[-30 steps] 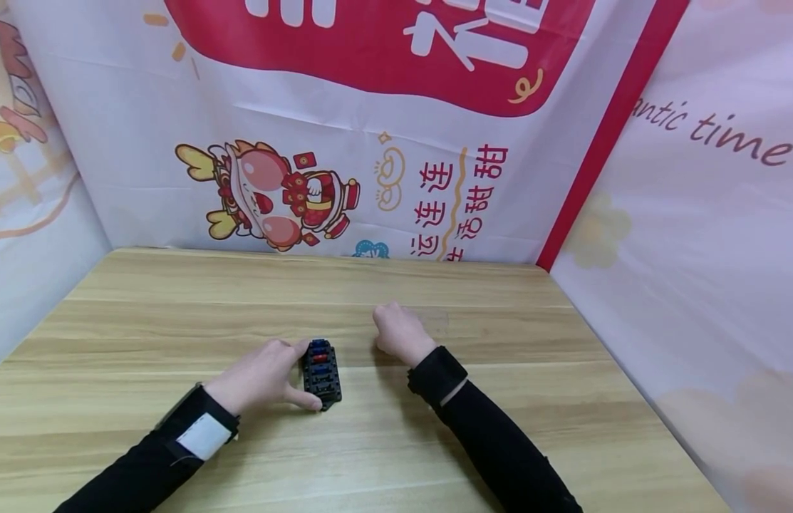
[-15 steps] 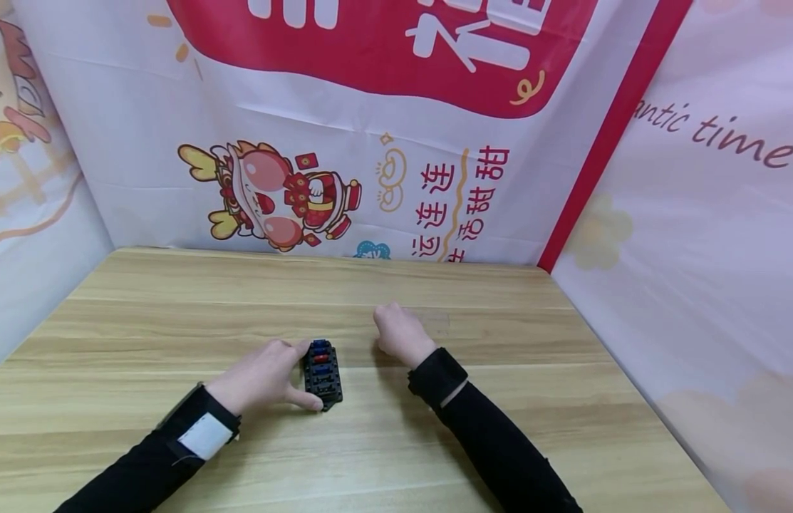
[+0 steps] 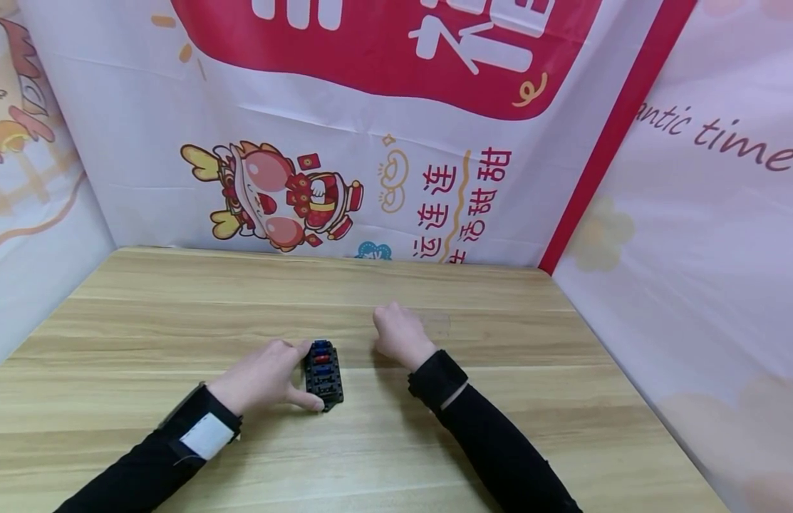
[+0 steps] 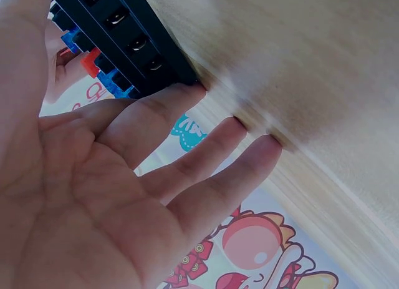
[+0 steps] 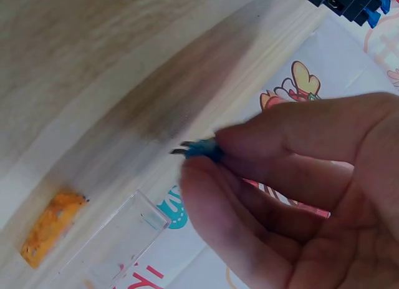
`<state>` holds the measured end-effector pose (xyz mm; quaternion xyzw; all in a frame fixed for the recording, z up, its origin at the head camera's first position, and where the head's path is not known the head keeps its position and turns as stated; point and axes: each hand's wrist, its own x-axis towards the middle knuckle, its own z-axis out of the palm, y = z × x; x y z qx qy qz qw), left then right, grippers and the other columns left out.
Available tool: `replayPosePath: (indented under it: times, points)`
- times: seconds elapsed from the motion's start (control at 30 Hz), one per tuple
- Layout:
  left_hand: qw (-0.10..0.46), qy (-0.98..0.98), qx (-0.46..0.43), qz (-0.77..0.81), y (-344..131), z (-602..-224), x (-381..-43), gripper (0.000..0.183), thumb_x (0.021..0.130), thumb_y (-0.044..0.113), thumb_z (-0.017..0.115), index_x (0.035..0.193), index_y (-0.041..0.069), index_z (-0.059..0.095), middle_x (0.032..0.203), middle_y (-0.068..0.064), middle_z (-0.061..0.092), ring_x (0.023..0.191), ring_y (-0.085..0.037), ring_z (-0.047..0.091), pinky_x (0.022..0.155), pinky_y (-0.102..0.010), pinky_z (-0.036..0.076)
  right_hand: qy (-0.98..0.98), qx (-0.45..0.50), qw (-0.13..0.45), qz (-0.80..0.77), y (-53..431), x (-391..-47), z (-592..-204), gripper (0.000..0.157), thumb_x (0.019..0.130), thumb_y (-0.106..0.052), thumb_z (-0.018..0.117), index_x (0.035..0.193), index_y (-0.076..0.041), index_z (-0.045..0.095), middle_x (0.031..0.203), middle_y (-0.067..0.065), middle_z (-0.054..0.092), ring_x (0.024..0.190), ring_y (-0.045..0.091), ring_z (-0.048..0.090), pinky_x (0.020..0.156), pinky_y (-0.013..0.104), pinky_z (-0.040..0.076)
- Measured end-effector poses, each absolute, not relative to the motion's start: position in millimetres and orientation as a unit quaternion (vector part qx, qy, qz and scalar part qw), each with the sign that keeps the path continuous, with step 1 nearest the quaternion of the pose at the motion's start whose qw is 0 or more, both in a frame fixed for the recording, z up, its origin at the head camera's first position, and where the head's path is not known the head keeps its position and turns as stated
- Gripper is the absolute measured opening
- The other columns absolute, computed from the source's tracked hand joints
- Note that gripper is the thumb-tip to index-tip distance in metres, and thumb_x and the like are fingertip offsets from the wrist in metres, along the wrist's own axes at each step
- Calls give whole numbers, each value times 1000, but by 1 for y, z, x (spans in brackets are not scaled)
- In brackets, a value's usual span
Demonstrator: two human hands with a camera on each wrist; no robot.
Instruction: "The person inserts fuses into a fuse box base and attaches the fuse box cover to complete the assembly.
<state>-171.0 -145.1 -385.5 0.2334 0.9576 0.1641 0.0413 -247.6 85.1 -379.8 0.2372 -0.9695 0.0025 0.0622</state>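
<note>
A black fuse block (image 3: 328, 385) stands on the table near the middle, with blue fuses and a red fuse (image 3: 322, 359) in its far half. My left hand (image 3: 261, 377) holds it by its two ends, between thumb and forefinger; the other fingers (image 4: 212, 148) reach down to the tabletop. Farther right, my right hand (image 3: 401, 336) is apart from the block. In the right wrist view, its thumb and forefinger pinch a small blue blade fuse (image 5: 204, 150), metal prongs pointing outward. The head view hides this fuse behind the hand.
Beyond the right hand a clear plastic box (image 5: 128, 236) lies on the wooden table (image 3: 499, 399), with a small speckled orange piece (image 5: 53, 230) beside it. Printed cloth (image 3: 345, 107) hangs behind the table and along both sides.
</note>
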Motion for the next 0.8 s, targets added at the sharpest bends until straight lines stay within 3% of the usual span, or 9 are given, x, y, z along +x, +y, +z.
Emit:
replayPosePath:
  times: [0.2,0.37,0.67,0.8]
  points:
    - [32,956,240,166,-145,-385,-171,109,59,69,73,135,-5,48,111,-17,61,80,-16,50,73,-34,44,-971,221,94,9,84,-247,-377,21,70,1,62,61,-13,49,57,-3,44,48,11,40,42,23,32]
    - [35,956,238,165,-145,-384,-171,109,59,69,73,134,-5,48,111,-17,61,79,-16,49,73,-34,44,-971,219,101,3,83,-247,-376,24,70,0,60,58,-14,46,55,-3,41,46,10,38,41,24,30]
    - [42,957,232,170,-145,-385,-171,109,58,69,73,134,-5,49,112,-16,60,81,-17,49,74,-34,44,-971,214,101,26,82,-246,-375,11,74,0,67,73,-8,60,63,0,52,52,12,48,43,23,36]
    - [39,957,233,170,-145,-385,-171,109,58,69,73,134,-5,49,111,-15,61,80,-17,49,73,-34,43,-968,224,98,51,81,-246,-374,12,73,3,68,81,-5,66,68,1,56,54,11,50,47,20,37]
